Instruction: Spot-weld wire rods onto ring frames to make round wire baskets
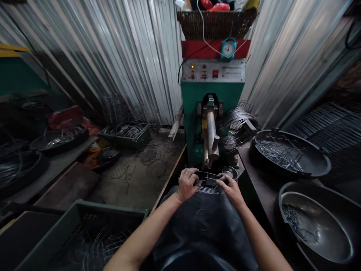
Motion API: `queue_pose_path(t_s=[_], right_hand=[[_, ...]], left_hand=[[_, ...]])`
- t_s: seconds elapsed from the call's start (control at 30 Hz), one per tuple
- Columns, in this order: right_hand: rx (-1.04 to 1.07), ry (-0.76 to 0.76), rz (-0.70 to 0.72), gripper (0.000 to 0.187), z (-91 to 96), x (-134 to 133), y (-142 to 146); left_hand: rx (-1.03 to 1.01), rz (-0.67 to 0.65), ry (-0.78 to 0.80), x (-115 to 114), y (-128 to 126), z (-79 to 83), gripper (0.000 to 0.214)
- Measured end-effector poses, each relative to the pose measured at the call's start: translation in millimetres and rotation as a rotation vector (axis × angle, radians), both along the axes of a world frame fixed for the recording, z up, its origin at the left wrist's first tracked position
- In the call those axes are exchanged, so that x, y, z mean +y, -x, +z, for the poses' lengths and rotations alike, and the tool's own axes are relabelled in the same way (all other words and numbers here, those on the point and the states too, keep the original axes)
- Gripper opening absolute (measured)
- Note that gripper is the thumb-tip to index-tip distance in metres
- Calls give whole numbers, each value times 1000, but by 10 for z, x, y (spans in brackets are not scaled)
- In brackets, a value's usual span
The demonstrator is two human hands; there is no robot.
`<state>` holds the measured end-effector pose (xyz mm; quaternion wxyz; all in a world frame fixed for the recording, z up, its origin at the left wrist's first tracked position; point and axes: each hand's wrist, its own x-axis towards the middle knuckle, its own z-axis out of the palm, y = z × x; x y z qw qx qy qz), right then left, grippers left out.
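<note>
Between my two hands a small wire frame (pixel 208 178) with a crossbar is held level, just below the electrode tip of a green spot welder (pixel 191 124). My left hand (pixel 188 183) pinches its left end, fingers closed. The right end is gripped by my right hand (pixel 228 186), thumb and fingers pressed together. The welder's thick metal arm (pixel 211 131) points down toward the frame. Several straight wires (pixel 208 190) lie under the frame, at the edge of the black apron (pixel 203 229) over my lap.
On the right, two dark pans (pixel 313 165) (pixel 338 195) hold short metal wire pieces. A coil of wire (pixel 237 126) hangs beside the welder. A green crate (pixel 81 210) with wire parts stands at lower left; another crate (pixel 135 141) sits farther back. Loose wire rings (pixel 118 171) lie on the floor.
</note>
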<state>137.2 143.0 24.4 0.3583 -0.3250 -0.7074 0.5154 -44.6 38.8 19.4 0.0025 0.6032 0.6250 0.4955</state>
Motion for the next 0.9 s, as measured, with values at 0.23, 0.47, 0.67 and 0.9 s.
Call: queue_pose_path(t_s=[0.23,0.47,0.67,0.9], right_hand=[[19,63,-56,32,-3,110,35],[26,47,-81,26,-41,154,11],[40,22,-66,25,-20,195,30],[32,-3,-55,25,-37,201,21]], left_hand=[[287,80,-109,268,61,-192,7],[351,113,-186,308,42,-198,8],[346,103,-184,333,71,-197,8],[323,103,-171,354,62,-243,8]])
